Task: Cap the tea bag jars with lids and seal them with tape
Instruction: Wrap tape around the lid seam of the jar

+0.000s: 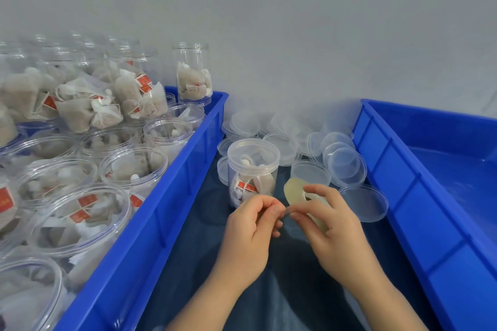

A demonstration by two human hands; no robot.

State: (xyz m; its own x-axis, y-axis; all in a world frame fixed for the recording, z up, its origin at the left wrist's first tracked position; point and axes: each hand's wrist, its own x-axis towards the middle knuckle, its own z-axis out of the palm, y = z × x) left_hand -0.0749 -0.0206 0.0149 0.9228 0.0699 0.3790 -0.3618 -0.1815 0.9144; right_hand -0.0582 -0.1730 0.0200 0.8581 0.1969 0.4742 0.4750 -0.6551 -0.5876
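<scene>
Tape roll [295, 188] gripped in right hand [332, 225]; left hand [251, 225] pinches its loose end. Capped jar [252, 166] just beyond left hand.

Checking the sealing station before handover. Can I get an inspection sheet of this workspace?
Surface: dark cloth between two blue bins.
Job's things: one jar standing on the cloth, lid on; tape roll; loose lids piled behind it.
Clutter: left bin packed with open jars of tea bags.
Fingers: left hand pinches the tape roll's free end; right hand holds the tape roll.
Cables: nothing seen.
Surroundings: grey wall; right bin beside the cloth.
</scene>
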